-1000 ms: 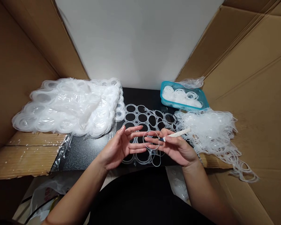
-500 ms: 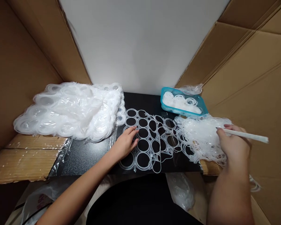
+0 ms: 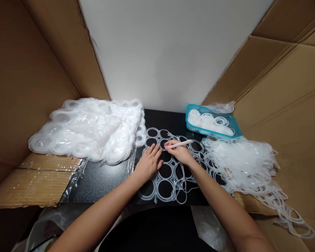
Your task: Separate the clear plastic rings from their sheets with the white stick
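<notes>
A translucent sheet of joined rings (image 3: 165, 189) lies on the black table surface in front of me. My left hand (image 3: 149, 161) rests flat on its left part, fingers spread. Just to the right, my right hand (image 3: 179, 151) grips a slim white pen-like tool (image 3: 182, 143), its tip over a ring near the left fingers. The tip's exact contact is too small to tell. Rightward, the sheet runs loose and tangled toward a heap of ring scraps (image 3: 241, 157).
A thick stack of plastic-wrapped ring sheets (image 3: 89, 129) lies at the left. A teal basket (image 3: 212, 133) with loose white rings stands at the back right. Cardboard walls (image 3: 286, 80) rise on both sides, and crumpled clear plastic (image 3: 220, 107) lies behind the basket.
My right hand has moved left from the scrap heap to the sheet, still holding the white tool. More scraps now hang down at the right. The view has shifted slightly.
</notes>
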Demonstrator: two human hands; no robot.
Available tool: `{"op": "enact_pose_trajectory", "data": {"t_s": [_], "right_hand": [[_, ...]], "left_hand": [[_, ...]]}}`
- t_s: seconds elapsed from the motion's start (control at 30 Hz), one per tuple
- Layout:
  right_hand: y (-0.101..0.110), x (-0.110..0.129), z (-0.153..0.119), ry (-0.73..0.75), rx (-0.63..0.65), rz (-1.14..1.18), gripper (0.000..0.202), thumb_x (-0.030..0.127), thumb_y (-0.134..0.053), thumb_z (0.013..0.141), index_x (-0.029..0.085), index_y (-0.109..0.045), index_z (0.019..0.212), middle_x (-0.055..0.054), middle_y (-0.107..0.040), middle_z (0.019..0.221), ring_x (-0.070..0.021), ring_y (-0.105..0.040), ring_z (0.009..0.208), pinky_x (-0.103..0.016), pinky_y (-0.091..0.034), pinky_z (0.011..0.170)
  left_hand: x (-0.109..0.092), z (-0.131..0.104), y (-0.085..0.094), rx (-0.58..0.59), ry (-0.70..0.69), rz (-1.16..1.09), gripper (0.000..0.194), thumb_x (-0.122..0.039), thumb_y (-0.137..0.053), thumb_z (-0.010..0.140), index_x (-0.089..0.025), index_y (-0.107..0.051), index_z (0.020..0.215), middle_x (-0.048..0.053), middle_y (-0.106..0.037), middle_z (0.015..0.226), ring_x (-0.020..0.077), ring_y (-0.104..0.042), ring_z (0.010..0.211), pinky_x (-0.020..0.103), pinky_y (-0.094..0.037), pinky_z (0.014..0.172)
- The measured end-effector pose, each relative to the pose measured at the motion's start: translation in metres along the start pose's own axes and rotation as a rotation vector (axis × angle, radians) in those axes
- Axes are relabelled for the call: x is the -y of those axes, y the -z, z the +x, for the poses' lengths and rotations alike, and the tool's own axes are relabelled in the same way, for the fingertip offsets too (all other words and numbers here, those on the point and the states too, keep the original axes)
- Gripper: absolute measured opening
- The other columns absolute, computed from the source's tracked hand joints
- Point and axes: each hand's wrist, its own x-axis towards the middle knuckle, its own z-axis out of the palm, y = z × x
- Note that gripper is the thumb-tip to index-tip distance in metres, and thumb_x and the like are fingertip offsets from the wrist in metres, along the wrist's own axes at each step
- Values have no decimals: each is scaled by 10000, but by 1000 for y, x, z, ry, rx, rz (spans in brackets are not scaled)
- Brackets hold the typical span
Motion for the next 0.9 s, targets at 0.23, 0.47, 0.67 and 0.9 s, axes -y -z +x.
{"op": "enact_pose_trajectory", "data": {"t_s": [0.23, 0.47, 0.67, 0.9], "right_hand": [[3, 10, 1, 117, 32, -208, 128, 256, -540, 858, 210, -544, 739, -62, -656, 970, -205, -610, 922, -369, -475, 865], [-17, 29, -10, 288, 62, -708, 172, 107, -412, 921, 198, -544, 857, -130, -637, 911, -264, -556, 874, -385, -449, 829], [55, 22, -1, 92, -617, -653, 192, 210, -408, 930, 179, -593, 970, -119, -662, 943, -252, -584, 842, -384, -457, 813], [67, 25, -7, -68, -369, -168, 145, 332, -565, 826, 215, -614, 756, -60, -715, 879, -197, -611, 738, -333, -502, 716]], "left_hand": [[-2, 3, 2, 0, 16, -42, 458, -269, -573, 937, -133, -524, 1372, 146, -474, 1500, 320, -383, 1427, 497, -329, 1159], [-5, 5, 7, 35, 20, -17, 472, -245, -602, 908, -108, -531, 1354, 162, -477, 1493, 329, -383, 1424, 486, -319, 1166], [-4, 3, 2, -1, 44, -16, 445, -261, -595, 921, -138, -547, 1346, 139, -459, 1513, 322, -384, 1427, 482, -341, 1158], [0, 7, 14, -80, 44, -68, 464, -266, -589, 931, -115, -524, 1364, 161, -465, 1501, 331, -313, 1463, 513, -325, 1167]]}}
